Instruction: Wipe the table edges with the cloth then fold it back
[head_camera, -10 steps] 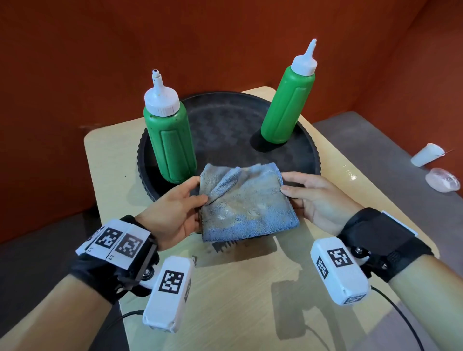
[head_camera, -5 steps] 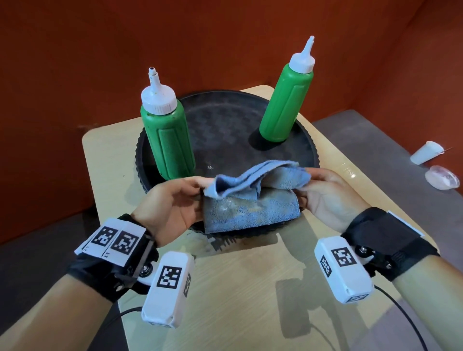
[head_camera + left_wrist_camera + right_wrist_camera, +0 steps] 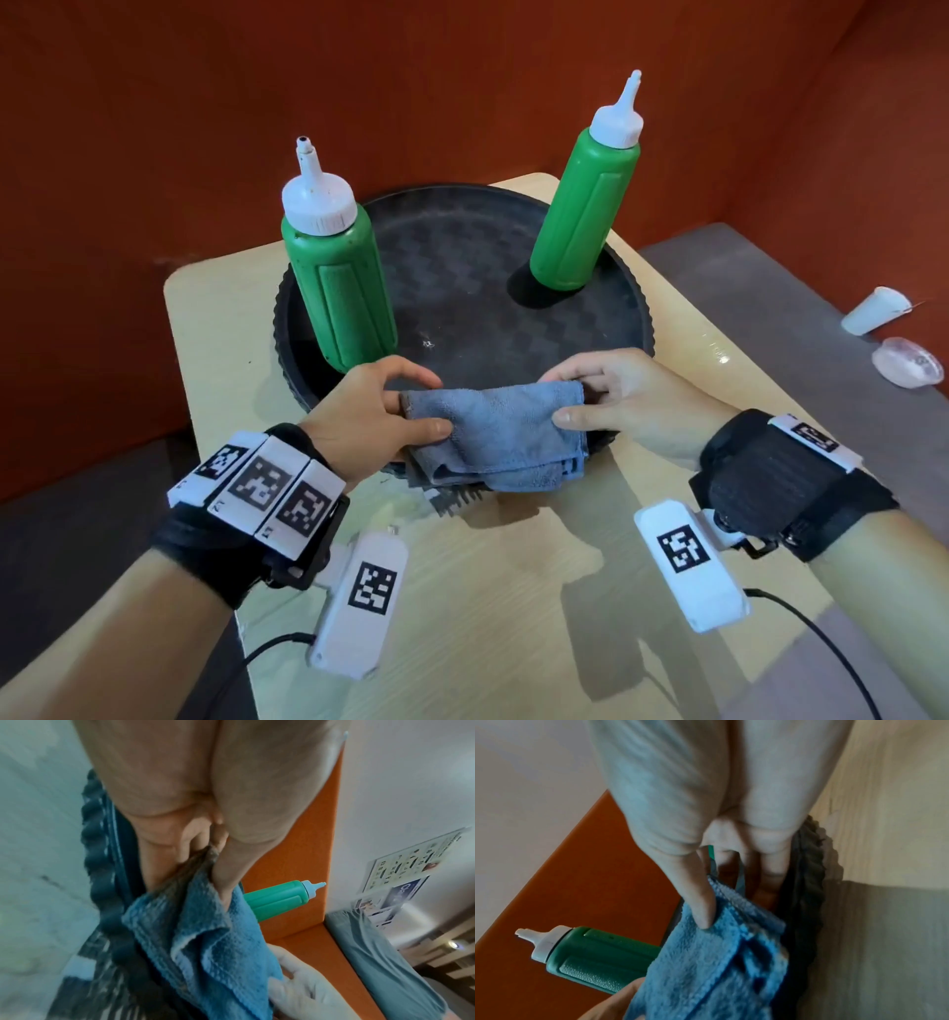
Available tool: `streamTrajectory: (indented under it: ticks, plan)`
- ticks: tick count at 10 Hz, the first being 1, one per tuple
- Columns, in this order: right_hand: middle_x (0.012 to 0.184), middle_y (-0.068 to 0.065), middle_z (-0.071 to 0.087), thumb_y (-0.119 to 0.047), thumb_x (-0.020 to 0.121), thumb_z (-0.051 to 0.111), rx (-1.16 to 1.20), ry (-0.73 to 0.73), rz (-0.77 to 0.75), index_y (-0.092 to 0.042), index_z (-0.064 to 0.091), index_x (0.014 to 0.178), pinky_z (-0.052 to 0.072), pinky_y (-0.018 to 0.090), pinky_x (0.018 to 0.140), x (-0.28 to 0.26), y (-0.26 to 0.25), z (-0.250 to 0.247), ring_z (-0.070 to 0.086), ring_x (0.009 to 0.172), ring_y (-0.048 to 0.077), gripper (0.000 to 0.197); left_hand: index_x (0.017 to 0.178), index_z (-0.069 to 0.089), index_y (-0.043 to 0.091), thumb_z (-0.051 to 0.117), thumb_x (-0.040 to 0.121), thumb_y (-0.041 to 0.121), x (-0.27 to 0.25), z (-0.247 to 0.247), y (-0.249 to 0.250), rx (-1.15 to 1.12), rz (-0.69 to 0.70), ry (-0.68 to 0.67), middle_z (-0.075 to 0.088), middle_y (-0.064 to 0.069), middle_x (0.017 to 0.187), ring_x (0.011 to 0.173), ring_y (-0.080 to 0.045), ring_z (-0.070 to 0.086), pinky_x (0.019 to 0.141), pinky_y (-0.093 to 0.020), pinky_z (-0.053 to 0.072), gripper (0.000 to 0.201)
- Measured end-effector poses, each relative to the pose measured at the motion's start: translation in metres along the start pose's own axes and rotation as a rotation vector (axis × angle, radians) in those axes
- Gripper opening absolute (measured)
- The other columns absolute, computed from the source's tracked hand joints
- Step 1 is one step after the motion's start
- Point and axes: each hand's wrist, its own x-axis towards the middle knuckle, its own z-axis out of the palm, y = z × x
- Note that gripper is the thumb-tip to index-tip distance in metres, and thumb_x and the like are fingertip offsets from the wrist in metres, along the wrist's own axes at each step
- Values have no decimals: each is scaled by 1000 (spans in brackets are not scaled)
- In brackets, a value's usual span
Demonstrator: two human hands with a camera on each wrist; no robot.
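Currently we pinch the folded blue cloth point(image 3: 506, 437) at both ends, thumbs on top: left hand point(image 3: 369, 411) on its left side, right hand point(image 3: 621, 401) on its right. Cloth sits over the near rim of the round black tray point(image 3: 634, 303), which takes up the far half of the light wood table point(image 3: 488, 616). Two green squeeze bottles stand on the tray, left bottle point(image 3: 336, 280) and right bottle point(image 3: 588, 205). Beyond: red-brown wall point(image 3: 411, 77); right, grey floor point(image 3: 780, 288) with a fallen white cup point(image 3: 875, 310).
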Motion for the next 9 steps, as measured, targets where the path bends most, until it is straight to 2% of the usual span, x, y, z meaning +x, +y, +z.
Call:
streamTrajectory:
  ticks: [1,2,3,4,5,6,7,8,9]
  plan:
    - [102,9,69,2,84,63,27,12,-1,-15,63,99,58,35,74,5,-9,-4,67,84,14,23,99,60,9,66,82,-7,3,1,10,44,20,-5,66,-15,81,61,-19,64,46,-27,55,24]
    - [100,-1,72,-2,82,66,-88,122,-50,-23,63,101,54,28,75,17,-13,-11,66,76,5,29,106,59,9,67,81,-6,12,5,17,56,60,64,63,-12,82,64,-20,61,50,-29,55,30]
    - [96,-5,71,-6,81,67,-67,292,-49,-23,60,106,55,37,84,34,-13,-14,69,85,15,31,108,59,12,66,81,-9,26,12,18,32,88,168,60,-8,78,65,-19,58,54,-28,54,35]
    - [101,-3,68,-7,82,67,-58,377,-42,-19,56,112,54,31,85,51,-10,-13,67,89,15,34,114,60,15,67,80,-6,41,13,13,94,118,223,61,-9,87,73,-20,56,72,-35,52,40]
    - [124,1,58,-9,82,67,-166,324,-5,-22,54,122,48,32,97,64,0,-14,60,109,17,44,124,59,7,68,81,0,47,16,11,221,113,250,64,-13,104,86,-22,60,88,-36,50,44]
    - [135,-6,54,-12,85,65,-287,254,-54,-24,63,118,38,33,108,64,7,-16,50,126,13,35,123,60,5,61,88,9,43,20,12,402,103,255,66,-13,113,107,-26,63,97,-33,47,35]
    - [145,-13,44,-18,88,62,-445,106,-130,-27,62,123,28,34,115,61,9,-19,38,135,8,36,116,66,7,53,94,17,35,20,12,633,127,271,50,-9,138,132,-20,44,105,-23,32,28]
    - [148,-18,37,-22,91,59,-541,9,-104,-30,58,128,23,36,117,56,5,-23,33,139,9,37,107,69,4,47,96,18,27,22,18,746,124,205,43,-4,145,136,-15,38,102,-17,28,28]
    - [151,-21,31,-27,92,56,-531,71,-164,-36,51,133,20,34,117,47,-6,-28,28,141,8,42,111,66,12,48,94,28,18,25,27,840,149,278,61,-2,124,119,-23,55,101,-32,43,29]
